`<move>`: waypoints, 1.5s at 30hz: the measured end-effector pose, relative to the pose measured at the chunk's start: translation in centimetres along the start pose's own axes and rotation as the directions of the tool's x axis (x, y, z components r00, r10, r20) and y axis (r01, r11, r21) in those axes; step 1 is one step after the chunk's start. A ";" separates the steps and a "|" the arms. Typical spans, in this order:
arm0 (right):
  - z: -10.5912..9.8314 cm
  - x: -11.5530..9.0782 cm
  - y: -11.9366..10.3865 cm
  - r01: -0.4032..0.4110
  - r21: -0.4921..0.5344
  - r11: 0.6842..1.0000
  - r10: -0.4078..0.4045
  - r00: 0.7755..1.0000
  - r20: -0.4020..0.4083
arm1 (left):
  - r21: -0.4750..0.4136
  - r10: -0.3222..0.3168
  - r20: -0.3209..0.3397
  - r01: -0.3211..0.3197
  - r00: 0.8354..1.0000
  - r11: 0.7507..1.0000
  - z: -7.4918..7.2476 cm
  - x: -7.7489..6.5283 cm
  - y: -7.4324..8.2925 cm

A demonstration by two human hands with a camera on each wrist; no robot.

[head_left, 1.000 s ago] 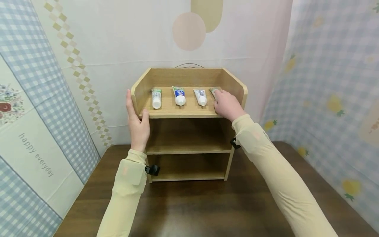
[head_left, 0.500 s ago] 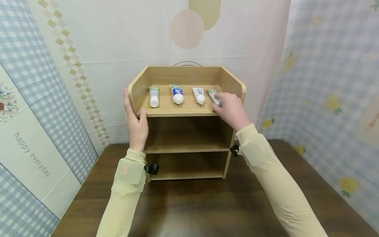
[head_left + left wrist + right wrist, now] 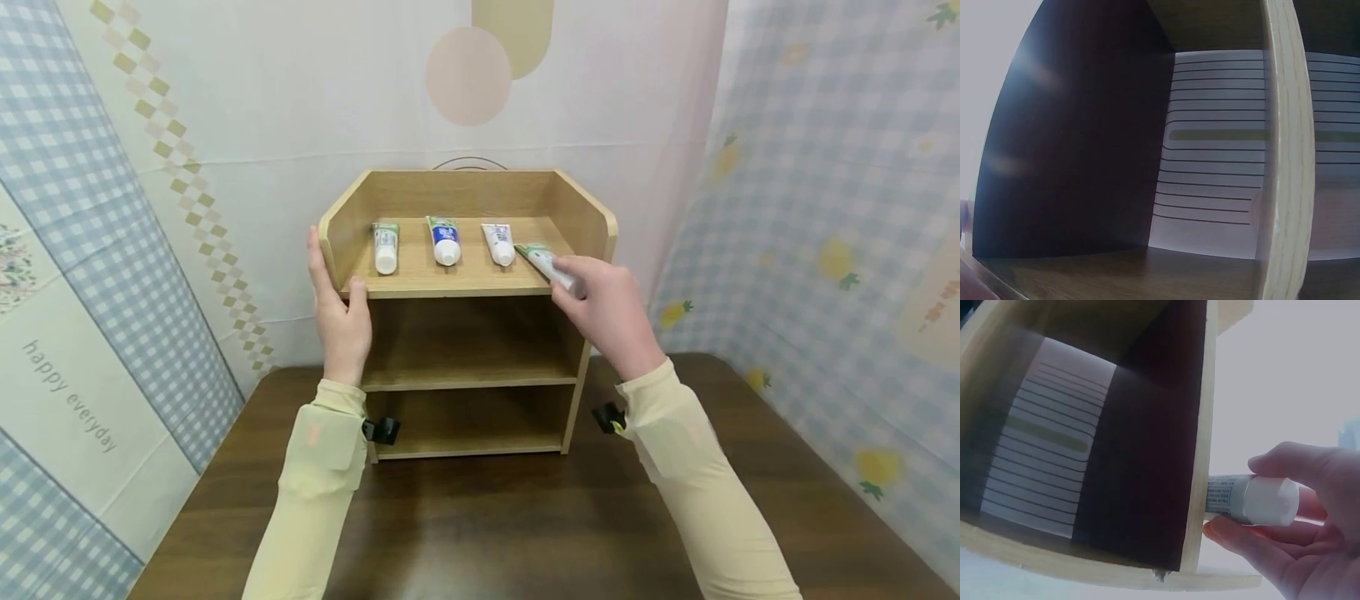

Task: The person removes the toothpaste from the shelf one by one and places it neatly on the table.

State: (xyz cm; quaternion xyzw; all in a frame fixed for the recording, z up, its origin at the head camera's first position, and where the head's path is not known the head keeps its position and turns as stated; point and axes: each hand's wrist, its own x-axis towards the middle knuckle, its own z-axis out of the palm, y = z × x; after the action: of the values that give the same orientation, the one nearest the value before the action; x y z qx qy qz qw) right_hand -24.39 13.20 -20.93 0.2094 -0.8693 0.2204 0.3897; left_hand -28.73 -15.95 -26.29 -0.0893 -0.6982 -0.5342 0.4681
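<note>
My right hand (image 3: pixel 611 308) pinches a toothpaste tube (image 3: pixel 542 262) near its white cap. The tube lies slanted at the right front of the wooden shelf's (image 3: pixel 457 292) top board, its green end pointing back and left. In the right wrist view, thumb and fingers stand on either side of the white cap (image 3: pixel 1272 501). My left hand (image 3: pixel 341 325) holds the left side panel, thumb at the front edge and fingers along the outside. Three more tubes lie on top, caps forward: a green-and-white tube (image 3: pixel 386 248), a blue-and-white tube (image 3: pixel 445 242) and a white tube (image 3: pixel 498 244).
Below the top board are two open compartments, split by a middle board (image 3: pixel 468 384). The shelf stands on a dark brown table (image 3: pixel 465 525). Patterned cloth (image 3: pixel 285 83) hangs behind it, with checked cloth (image 3: pixel 795 275) at the right.
My right hand has drawn back toward the front with the tube, whose rear end has swung left toward the white tube. The left hand keeps its place on the side panel.
</note>
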 end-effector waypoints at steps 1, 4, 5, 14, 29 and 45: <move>0.0 -0.2 0.0 0.004 0.000 1.000 -0.004 1.000 0.002 | 0.004 0.002 0.000 -0.002 1.000 1.000 0.0 0.0 0.0; 0.0 -0.6 0.1 0.012 -0.004 1.000 -0.012 1.000 0.015 | 0.012 0.001 0.001 -0.001 1.000 1.000 0.0 0.0 -0.1; 0.0 -0.7 0.1 0.010 -0.001 1.000 -0.010 1.000 0.021 | 0.012 0.001 0.001 -0.001 1.000 1.000 0.0 0.0 -0.1; 0.9 -1.7 0.6 0.048 0.056 0.997 -0.043 0.995 -0.086 | 0.008 -0.001 0.001 0.001 1.000 1.000 -0.2 -0.1 -0.1; -0.7 -3.9 0.6 0.096 0.050 0.994 -0.084 0.975 -0.204 | -0.022 -0.034 0.047 0.035 0.998 0.999 -0.5 -0.6 1.8; -2.8 -8.2 0.3 0.205 0.168 0.964 -0.120 0.902 -0.415 | 0.004 -0.017 0.032 0.017 0.999 1.000 -0.4 0.0 0.3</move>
State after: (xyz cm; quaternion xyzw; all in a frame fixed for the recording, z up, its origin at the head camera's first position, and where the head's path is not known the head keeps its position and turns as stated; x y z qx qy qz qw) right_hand -17.93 16.49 -25.60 0.2713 -0.7224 0.3147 0.5528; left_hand -28.34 -16.21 -26.08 -0.0910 -0.7072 -0.5356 0.4524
